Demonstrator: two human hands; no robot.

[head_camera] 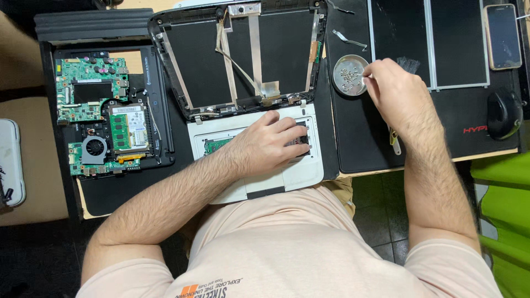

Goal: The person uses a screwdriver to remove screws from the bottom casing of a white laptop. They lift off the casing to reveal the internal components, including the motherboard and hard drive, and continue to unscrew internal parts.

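Observation:
A white laptop base (298,174) lies at the table's front edge with its keyboard removed. My left hand (270,144) rests flat on it, fingers spread over the open well. The hinged black screen frame (238,55) stands open behind it, with ribbon cables and tape strips across the bare panel back. My right hand (392,91) reaches to a small round metal dish (349,75) holding several screws, fingertips pinched at its rim; whether a screw is between them is too small to tell.
A green motherboard (99,118) with a fan and memory module lies on a black tray at left. On the black mat (359,138) to the right are a screen panel (428,44), a phone (502,36), a black mouse (503,113) and a screwdriver tip under my wrist.

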